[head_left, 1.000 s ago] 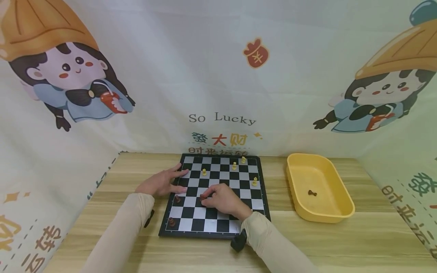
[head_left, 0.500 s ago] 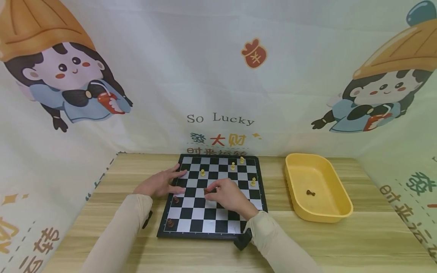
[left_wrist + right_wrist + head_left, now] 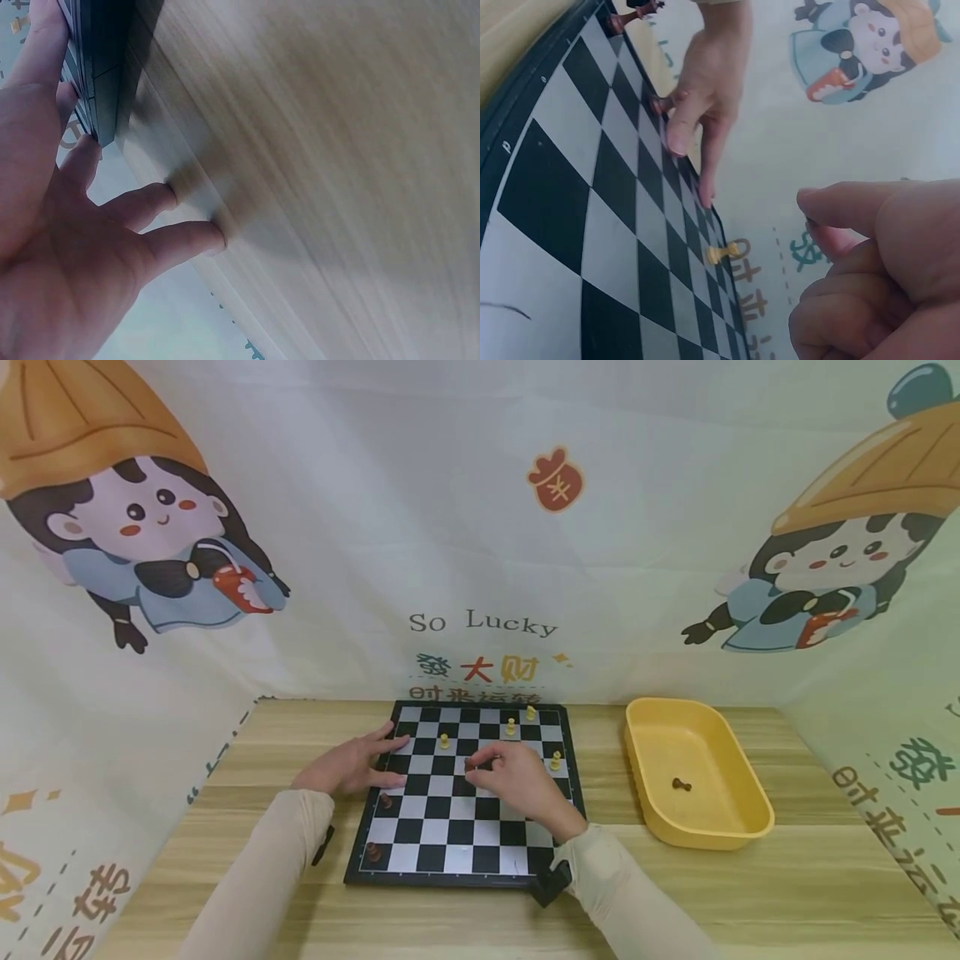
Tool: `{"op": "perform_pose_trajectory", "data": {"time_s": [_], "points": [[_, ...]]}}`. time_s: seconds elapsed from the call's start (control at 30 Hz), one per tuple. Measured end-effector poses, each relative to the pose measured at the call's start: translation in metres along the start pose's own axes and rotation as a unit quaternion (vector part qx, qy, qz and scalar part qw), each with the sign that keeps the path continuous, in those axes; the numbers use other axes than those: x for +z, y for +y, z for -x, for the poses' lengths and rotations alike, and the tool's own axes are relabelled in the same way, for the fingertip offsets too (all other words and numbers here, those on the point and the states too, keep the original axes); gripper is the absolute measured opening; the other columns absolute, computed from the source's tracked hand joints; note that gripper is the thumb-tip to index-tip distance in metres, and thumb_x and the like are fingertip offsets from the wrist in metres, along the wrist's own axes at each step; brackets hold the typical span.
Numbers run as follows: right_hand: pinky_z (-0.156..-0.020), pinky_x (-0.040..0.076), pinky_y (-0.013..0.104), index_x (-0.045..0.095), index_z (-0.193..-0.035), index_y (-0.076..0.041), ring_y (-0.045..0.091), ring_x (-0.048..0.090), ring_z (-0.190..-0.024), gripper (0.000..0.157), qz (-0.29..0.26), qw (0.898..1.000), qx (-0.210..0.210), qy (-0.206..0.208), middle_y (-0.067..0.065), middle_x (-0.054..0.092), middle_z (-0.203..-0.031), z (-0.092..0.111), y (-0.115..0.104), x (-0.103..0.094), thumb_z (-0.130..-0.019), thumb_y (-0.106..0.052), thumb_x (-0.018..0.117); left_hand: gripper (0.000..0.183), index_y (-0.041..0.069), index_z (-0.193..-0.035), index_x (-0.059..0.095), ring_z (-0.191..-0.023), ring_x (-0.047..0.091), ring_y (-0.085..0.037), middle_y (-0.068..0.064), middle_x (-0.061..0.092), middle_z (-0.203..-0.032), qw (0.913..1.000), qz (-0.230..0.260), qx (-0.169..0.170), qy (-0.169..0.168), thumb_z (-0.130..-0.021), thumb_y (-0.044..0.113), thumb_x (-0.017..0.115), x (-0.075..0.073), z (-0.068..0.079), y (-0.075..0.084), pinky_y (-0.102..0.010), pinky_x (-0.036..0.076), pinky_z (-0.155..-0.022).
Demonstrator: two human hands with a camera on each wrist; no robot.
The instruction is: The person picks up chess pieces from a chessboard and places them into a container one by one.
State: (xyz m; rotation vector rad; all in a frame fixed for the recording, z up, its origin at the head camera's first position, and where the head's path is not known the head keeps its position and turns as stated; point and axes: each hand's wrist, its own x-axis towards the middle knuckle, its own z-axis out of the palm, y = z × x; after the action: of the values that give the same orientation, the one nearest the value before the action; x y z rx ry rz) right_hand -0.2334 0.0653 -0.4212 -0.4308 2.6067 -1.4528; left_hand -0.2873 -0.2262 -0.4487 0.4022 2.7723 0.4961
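At the left edge of the board: the left hand (image 3: 348, 766) rests on the chessboard (image 3: 484, 833), its thumb and fingers spread apart, gripping nothing.
Near left squares: one dark red piece (image 3: 373, 852) stands in the corner; a second dark red piece (image 3: 386, 801) stands a little farther.
Far left squares: a single yellow piece (image 3: 444, 742) stands upright.
Held dark piece: this piece (image 3: 468, 765) is over the middle of the board, mostly hidden by fingers; whether its base touches a square, I cannot tell.
Handling of it: it is probably light and stiff, quite smooth, so it could slip; the upper, narrow part seems the best place to pinch.
Right hand: thumb and forefinger of the right hand (image 3: 517, 778) are together on this piece.
Change: compared with one second ago, right hand and piece are farther and more to the right; the left hand keeps its place.
Far right squares: three yellow pieces (image 3: 556, 761) stand apart.
Right of the board: a yellow tray (image 3: 701, 817) contains one lying brown piece (image 3: 681, 784).
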Motion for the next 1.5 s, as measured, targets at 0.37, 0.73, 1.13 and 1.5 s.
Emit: {"op": "perform_pose_trajectory", "data": {"time_s": [0.37,0.73,1.13,1.5], "points": [[-0.048,0.029,0.021,0.077,-0.106,-0.012,0.009,0.035,-0.050,0.021,0.007,1.000,0.000,0.030,-0.007,0.044,-0.055,0.008,-0.001,-0.013,-0.089,-0.022,0.078,0.085,0.030,-0.159,0.035,-0.156,0.021,-0.044,-0.009,0.011,-0.174,1.0000,0.006,-0.006,-0.002,-0.087,0.057,0.072,0.001,-0.002,-0.003,-0.060,0.030,-0.124],[-0.045,0.027,0.022,0.076,-0.105,-0.009,0.010,0.033,-0.046,0.020,-0.004,0.999,0.006,0.054,-0.006,0.038,-0.052,0.016,0.006,-0.030,-0.088,-0.019,0.079,0.086,0.031,-0.159,0.035,-0.157,0.021,-0.044,-0.008,0.011,-0.174,0.9999,0.009,-0.005,-0.002,-0.087,0.058,0.072,0.003,-0.003,-0.004,-0.060,0.030,-0.124],[-0.046,0.024,0.021,0.074,-0.110,-0.004,0.011,0.032,-0.050,0.025,-0.039,0.998,0.011,0.052,-0.006,0.037,-0.056,0.023,0.012,-0.051,-0.089,-0.017,0.078,0.086,0.029,-0.159,0.036,-0.155,0.022,-0.046,-0.010,0.013,-0.174,1.0000,0.008,-0.005,0.001,-0.086,0.059,0.071,0.001,0.000,-0.002,-0.061,0.031,-0.122],[-0.050,0.028,0.019,0.073,-0.104,0.000,0.010,0.036,-0.055,0.022,-0.048,0.995,0.011,0.087,-0.005,0.042,-0.059,0.034,0.006,-0.070,-0.087,-0.012,0.079,0.086,0.030,-0.159,0.036,-0.156,0.022,-0.046,-0.009,0.013,-0.174,1.0000,0.007,-0.005,0.002,-0.087,0.060,0.071,0.001,-0.001,-0.002,-0.061,0.030,-0.123]]}}
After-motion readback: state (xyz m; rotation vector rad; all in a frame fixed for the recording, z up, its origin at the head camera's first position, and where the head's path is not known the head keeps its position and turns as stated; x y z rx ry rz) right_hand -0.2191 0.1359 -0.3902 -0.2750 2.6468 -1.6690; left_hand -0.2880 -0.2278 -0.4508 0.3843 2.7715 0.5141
